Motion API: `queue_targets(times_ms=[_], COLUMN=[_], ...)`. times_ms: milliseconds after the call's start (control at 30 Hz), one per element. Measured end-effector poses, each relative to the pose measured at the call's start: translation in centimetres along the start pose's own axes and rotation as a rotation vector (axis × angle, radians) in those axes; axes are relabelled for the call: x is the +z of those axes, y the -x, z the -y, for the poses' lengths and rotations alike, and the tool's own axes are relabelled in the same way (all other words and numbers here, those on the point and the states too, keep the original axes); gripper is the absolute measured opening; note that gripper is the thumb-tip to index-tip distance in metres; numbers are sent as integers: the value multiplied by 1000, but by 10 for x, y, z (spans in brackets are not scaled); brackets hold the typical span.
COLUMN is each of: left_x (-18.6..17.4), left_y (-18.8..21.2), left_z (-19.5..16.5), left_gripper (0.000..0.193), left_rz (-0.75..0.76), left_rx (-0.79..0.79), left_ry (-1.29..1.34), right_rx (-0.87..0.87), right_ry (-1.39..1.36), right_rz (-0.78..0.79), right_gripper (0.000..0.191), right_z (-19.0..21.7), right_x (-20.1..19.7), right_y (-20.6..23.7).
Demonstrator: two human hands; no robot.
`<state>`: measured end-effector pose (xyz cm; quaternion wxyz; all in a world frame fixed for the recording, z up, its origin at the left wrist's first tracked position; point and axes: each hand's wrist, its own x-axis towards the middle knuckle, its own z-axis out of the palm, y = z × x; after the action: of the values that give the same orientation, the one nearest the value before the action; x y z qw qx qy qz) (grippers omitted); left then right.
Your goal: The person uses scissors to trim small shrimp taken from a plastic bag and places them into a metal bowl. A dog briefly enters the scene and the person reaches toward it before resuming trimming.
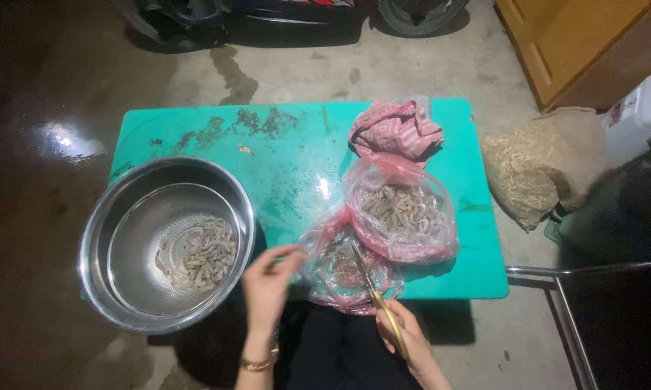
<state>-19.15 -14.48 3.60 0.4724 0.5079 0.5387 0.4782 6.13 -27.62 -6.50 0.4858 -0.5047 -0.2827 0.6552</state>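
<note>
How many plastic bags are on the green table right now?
3. A bag of shrimp sits at the table's right. A smaller bag lies at the near edge, between the left hand and the right hand. A crumpled pink bag lies at the far edge.

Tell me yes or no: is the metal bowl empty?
No, the metal bowl holds a small heap of peeled shrimp at its bottom.

1. The scene is dim; light falls from above onto the worktop (296, 166), leaving the frame's edges dark.
2. A bright reflection shines on the wet floor (65, 141) at the left.
3. The steel bowl (101, 245) shows soft glare along its rim.
4. The right corner is in deep shadow.
5. Fine detail is slightly soft and grainy.
</note>
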Motion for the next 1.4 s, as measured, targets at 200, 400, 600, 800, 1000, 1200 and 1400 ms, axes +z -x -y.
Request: queue_targets(times_ms=[200, 400, 600, 800, 1000, 1200, 1400], left_x=[-57, 25, 152, 212, 209, 209, 224], left_y=[-6, -34, -122, -164, -157, -161, -172], left_z=[-46, -42, -4, 22, 23, 21, 22], left_gripper=[58, 26, 18, 31, 24, 23, 25], left_rz=[-490, 7, 279, 277, 259, 294, 340], left_rx=[446, 422, 597, 328, 357, 330, 307], left_ry=[-541, -364, -664, -1007, -905, -818, -934], right_rx=[19, -8, -18, 26, 41, 39, -5], right_ry=[-43, -78, -15, -15, 2, -47, -15], right_rz=[4, 25, 8, 4, -4, 40, 47], right_gripper=[31, 28, 22, 21, 22, 21, 20], right_z=[-8, -15, -19, -29, -35, -44, -58], right_x=[0, 4, 0, -7, -12, -11, -16], right_y=[-5, -6, 4, 5, 5, -3, -7])
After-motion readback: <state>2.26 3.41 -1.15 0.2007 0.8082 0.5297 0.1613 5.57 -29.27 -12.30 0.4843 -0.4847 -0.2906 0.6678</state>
